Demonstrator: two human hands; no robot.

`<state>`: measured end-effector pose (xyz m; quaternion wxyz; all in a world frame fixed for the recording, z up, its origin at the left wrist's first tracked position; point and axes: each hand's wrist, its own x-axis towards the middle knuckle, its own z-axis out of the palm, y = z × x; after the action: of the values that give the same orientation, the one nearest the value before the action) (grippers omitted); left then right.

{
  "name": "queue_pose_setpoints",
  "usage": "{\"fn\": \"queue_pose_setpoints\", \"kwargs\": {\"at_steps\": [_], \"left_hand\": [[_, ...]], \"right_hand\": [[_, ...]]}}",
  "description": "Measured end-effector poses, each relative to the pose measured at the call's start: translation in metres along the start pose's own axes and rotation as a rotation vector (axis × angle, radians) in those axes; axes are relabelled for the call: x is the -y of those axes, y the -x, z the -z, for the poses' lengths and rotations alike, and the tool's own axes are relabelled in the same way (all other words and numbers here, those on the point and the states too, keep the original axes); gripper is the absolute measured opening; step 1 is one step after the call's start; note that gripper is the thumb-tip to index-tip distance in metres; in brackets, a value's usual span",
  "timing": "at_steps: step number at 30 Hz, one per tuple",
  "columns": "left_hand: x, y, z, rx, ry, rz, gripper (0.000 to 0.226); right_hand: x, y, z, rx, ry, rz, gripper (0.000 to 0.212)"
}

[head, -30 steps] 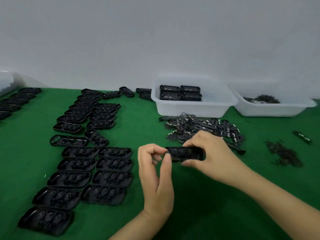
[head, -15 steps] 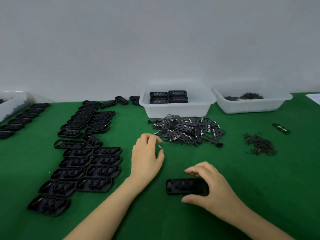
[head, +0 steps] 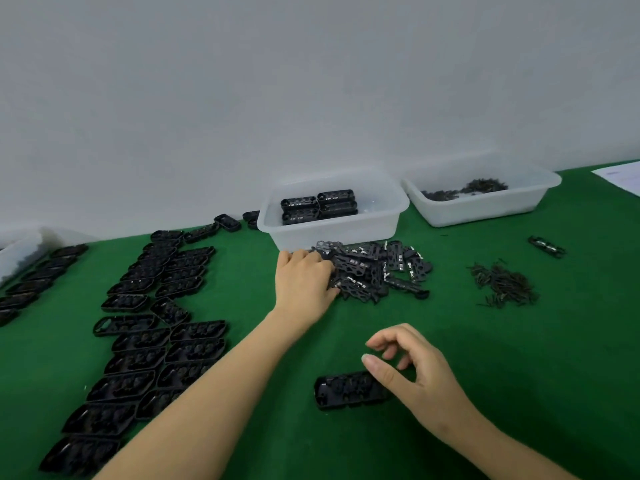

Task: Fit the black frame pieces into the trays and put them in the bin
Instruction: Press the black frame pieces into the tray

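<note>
One tray [head: 349, 390]: lies lower centre on the green cloth, under the right hand [head: 420, 379], whose fingers hang loose, holding nothing.
Left hand [head: 304, 280]: on the frame pile [head: 377, 270], centre; grasp cannot be told.
Advice: lift a single frame clear before fitting it.

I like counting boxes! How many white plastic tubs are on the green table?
3: the middle bin holding trays, the right bin holding small dark parts, and one cut off at the left edge.
</note>
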<state>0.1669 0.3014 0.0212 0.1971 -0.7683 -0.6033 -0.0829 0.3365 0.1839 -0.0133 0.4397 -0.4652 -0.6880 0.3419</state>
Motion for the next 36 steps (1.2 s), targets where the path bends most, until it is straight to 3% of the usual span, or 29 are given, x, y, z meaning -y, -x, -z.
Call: {"fn": "queue_pose_setpoints", "kwargs": {"at_steps": [4,10,13,16,18,21,24,26,30,35,36], "left_hand": [[-0.004,-0.012,0.013,0.101,-0.07,-0.02,0.016],[0.014,-0.018,0.033,0.249,0.038,-0.102,0.031],[0.027,-0.006,0.047,0.299,0.136,-0.092,0.03],[0.036,0.013,0.056,0.196,0.237,-0.063,0.025],[0.037,0.031,0.057,0.081,0.426,-0.053,0.028],[0.025,0.062,0.057,0.002,0.81,-0.004,0.033],[0.007,0.084,0.051,-0.042,1.009,-0.003,0.038],[-0.003,0.092,0.046,-0.065,1.057,-0.003,0.04],[-0.012,0.101,0.039,-0.057,1.039,-0.071,0.035],[-0.007,0.107,0.038,-0.054,1.01,-0.096,0.028],[-0.004,0.108,0.037,-0.033,0.996,-0.113,0.026]], "right_hand": [[0.003,0.001,0.0,0.003,-0.02,0.001,0.029],[0.007,0.0,0.001,-0.007,-0.053,-0.016,0.032],[0.008,0.0,0.002,-0.001,-0.054,-0.021,0.021],[0.006,0.0,0.002,-0.009,-0.063,-0.031,0.005],[0.005,0.0,0.001,-0.021,-0.087,-0.045,0.002],[0.005,-0.001,0.001,-0.039,-0.154,-0.083,0.006],[0.009,-0.001,0.003,-0.069,-0.274,-0.09,0.016],[0.008,-0.001,0.004,-0.068,-0.324,-0.082,0.029],[0.007,-0.003,0.006,-0.06,-0.289,-0.048,0.007],[0.002,-0.002,0.012,0.018,-0.146,-0.026,0.006],[0.0,-0.002,0.016,0.061,-0.048,-0.02,0.017]]}}
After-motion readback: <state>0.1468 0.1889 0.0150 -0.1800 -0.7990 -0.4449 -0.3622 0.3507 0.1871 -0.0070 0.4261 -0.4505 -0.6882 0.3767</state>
